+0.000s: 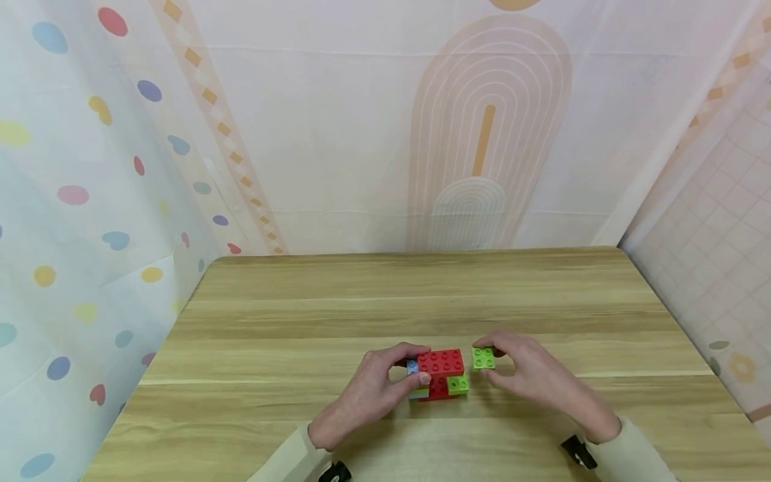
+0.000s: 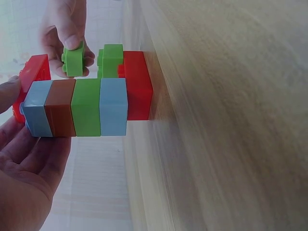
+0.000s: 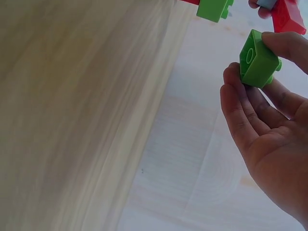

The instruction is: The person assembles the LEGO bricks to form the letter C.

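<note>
A toy building-brick structure stands on the table. Its base is a red brick (image 2: 139,89); from one end rises a column of a light blue brick (image 2: 113,108), a green brick (image 2: 86,108), a brown brick (image 2: 60,109) and another light blue brick (image 2: 38,108). Across the top lies a long red brick (image 1: 442,362), overhanging the base. A second green brick (image 1: 458,385) sits at the base's other end. My left hand (image 1: 375,385) grips the top of the structure, thumb on the red brick. Just right of it, my right hand (image 1: 533,368) pinches a loose square green brick (image 3: 260,60), studs up and hollow underside down.
The wood-grain table (image 1: 271,355) extends around both hands. Behind it hangs a pale patterned curtain (image 1: 337,134), with a dotted one (image 1: 72,254) at the left and a grid-patterned one (image 1: 723,221) at the right. Black straps (image 1: 578,452) show at the wrists.
</note>
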The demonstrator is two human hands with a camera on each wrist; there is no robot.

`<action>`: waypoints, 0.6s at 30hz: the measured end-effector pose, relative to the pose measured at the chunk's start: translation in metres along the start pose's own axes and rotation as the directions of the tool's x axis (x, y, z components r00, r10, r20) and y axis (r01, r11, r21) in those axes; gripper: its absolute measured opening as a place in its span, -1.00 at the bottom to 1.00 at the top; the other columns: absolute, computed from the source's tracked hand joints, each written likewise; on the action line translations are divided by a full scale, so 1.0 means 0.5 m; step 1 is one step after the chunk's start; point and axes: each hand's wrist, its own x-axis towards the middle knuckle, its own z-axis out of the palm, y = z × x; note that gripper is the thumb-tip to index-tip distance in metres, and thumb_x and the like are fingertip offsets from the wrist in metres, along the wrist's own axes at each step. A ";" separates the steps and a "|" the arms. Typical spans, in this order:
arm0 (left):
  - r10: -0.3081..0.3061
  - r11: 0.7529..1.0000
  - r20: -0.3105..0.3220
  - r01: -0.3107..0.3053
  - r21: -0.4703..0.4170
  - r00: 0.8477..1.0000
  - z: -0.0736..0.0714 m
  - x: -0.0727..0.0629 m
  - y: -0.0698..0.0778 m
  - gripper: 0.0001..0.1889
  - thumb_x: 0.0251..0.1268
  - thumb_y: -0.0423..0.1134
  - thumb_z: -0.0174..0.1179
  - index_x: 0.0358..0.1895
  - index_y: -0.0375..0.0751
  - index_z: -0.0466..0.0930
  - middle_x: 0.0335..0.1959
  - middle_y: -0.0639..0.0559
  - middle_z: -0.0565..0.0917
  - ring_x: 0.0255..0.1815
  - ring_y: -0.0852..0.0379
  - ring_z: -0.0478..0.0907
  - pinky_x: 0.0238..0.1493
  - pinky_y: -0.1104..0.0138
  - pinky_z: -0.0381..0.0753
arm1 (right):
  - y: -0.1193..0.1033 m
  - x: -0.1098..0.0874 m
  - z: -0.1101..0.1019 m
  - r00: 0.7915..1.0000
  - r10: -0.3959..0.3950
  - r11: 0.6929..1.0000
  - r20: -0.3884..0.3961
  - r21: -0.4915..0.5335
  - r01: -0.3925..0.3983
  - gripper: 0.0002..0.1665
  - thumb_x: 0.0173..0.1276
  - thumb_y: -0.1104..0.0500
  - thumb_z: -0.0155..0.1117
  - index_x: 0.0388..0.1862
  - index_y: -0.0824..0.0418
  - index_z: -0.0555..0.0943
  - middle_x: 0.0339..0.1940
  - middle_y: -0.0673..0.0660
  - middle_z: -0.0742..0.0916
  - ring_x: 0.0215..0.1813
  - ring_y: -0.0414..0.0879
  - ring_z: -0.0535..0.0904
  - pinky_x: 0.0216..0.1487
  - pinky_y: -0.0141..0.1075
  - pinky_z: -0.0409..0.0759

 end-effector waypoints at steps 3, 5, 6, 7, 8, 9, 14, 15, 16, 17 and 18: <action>0.002 1.000 0.000 -0.002 -0.002 1.000 0.000 0.001 0.000 -0.62 0.45 -0.11 0.33 0.24 -0.14 0.64 0.04 0.06 0.77 -0.05 0.24 0.68 0.03 0.00 0.73 | -0.004 0.000 0.002 1.000 -0.006 1.000 -0.003 0.005 0.006 -0.55 0.24 0.28 0.54 0.10 0.26 0.66 -0.02 0.10 0.77 -0.07 -0.04 0.72 -0.03 -0.11 0.76; 0.005 1.000 -0.001 -0.005 0.000 1.000 0.000 0.001 0.000 -0.62 0.44 -0.12 0.34 0.24 -0.14 0.64 0.04 0.06 0.77 -0.06 0.24 0.68 0.02 0.00 0.73 | -0.007 0.000 0.005 1.000 -0.010 1.000 -0.004 0.013 0.010 -0.56 0.24 0.28 0.54 0.10 0.25 0.66 -0.03 0.08 0.77 -0.07 -0.07 0.71 -0.04 -0.11 0.76; 0.006 1.000 -0.001 -0.006 0.000 1.000 0.000 0.001 0.000 -0.62 0.44 -0.12 0.34 0.24 -0.14 0.64 0.04 0.06 0.77 -0.06 0.24 0.68 0.02 0.00 0.73 | -0.008 0.000 0.006 1.000 -0.011 1.000 -0.003 0.018 0.011 -0.56 0.24 0.28 0.54 0.09 0.25 0.66 -0.03 0.08 0.77 -0.08 -0.08 0.71 -0.04 -0.11 0.76; 0.007 1.000 -0.002 -0.007 0.001 1.000 0.000 0.001 0.000 -0.62 0.44 -0.13 0.34 0.24 -0.14 0.64 0.04 0.06 0.77 -0.06 0.24 0.68 0.02 0.00 0.73 | -0.009 0.001 0.007 1.000 -0.012 1.000 -0.002 0.023 0.012 -0.57 0.24 0.28 0.54 0.09 0.25 0.66 -0.04 0.06 0.77 -0.08 -0.10 0.70 -0.05 -0.13 0.76; 0.007 1.000 -0.002 -0.007 0.001 1.000 0.000 0.001 0.000 -0.62 0.44 -0.13 0.34 0.24 -0.14 0.64 0.04 0.06 0.77 -0.06 0.24 0.67 0.02 0.01 0.73 | -0.010 0.001 0.008 1.000 -0.013 0.999 0.003 0.032 0.013 -0.57 0.24 0.28 0.54 0.09 0.24 0.66 -0.05 0.05 0.76 -0.08 -0.13 0.69 -0.05 -0.14 0.76; 0.006 1.000 -0.003 -0.006 0.000 1.000 0.000 0.001 0.000 -0.61 0.44 -0.12 0.34 0.24 -0.14 0.64 0.04 0.06 0.77 -0.06 0.24 0.67 0.02 0.01 0.73 | -0.011 0.001 0.010 1.000 -0.013 0.999 0.007 0.042 0.013 -0.57 0.24 0.28 0.53 0.09 0.24 0.66 -0.05 0.03 0.76 -0.09 -0.14 0.69 -0.06 -0.16 0.75; -0.001 1.000 -0.003 0.001 -0.002 1.000 0.000 0.000 -0.001 -0.61 0.44 -0.10 0.35 0.24 -0.11 0.64 0.03 0.09 0.77 -0.08 0.24 0.66 0.01 0.01 0.73 | -0.016 0.004 0.015 0.999 0.002 0.995 0.045 0.096 -0.006 -0.59 0.29 0.26 0.52 0.11 0.22 0.66 -0.05 -0.01 0.74 -0.08 -0.21 0.67 -0.05 -0.23 0.74; -0.002 1.000 -0.003 0.002 -0.003 1.000 0.000 0.000 -0.001 -0.61 0.44 -0.10 0.34 0.24 -0.11 0.64 0.02 0.10 0.77 -0.08 0.24 0.66 0.01 0.00 0.73 | -0.017 0.004 0.015 0.998 0.007 0.994 0.055 0.107 -0.013 -0.59 0.30 0.24 0.52 0.11 0.21 0.65 -0.04 -0.01 0.74 -0.08 -0.21 0.67 -0.05 -0.23 0.74; -0.003 1.000 -0.003 0.003 -0.002 1.000 0.000 0.000 -0.001 -0.62 0.44 -0.10 0.34 0.24 -0.10 0.64 0.02 0.10 0.77 -0.08 0.24 0.66 0.00 0.00 0.73 | -0.018 0.004 0.015 0.998 0.013 0.993 0.065 0.116 -0.020 -0.59 0.31 0.22 0.51 0.12 0.21 0.65 -0.03 -0.01 0.74 -0.09 -0.21 0.67 -0.04 -0.22 0.74; -0.003 1.000 -0.003 0.003 -0.002 1.000 0.000 0.000 -0.001 -0.62 0.44 -0.09 0.34 0.23 -0.10 0.64 0.02 0.10 0.77 -0.08 0.25 0.66 0.00 0.00 0.73 | -0.019 0.004 0.016 0.997 0.019 0.992 0.074 0.126 -0.028 -0.59 0.32 0.21 0.51 0.13 0.21 0.65 -0.02 0.00 0.74 -0.09 -0.22 0.67 -0.05 -0.23 0.74; -0.002 1.000 -0.003 0.002 -0.001 1.000 0.000 -0.001 -0.001 -0.62 0.44 -0.09 0.34 0.23 -0.10 0.65 0.02 0.10 0.77 -0.08 0.25 0.66 0.00 0.00 0.73 | -0.020 0.004 0.016 0.996 0.024 0.990 0.082 0.134 -0.035 -0.58 0.33 0.20 0.51 0.13 0.21 0.65 -0.01 0.01 0.74 -0.09 -0.22 0.67 -0.05 -0.23 0.74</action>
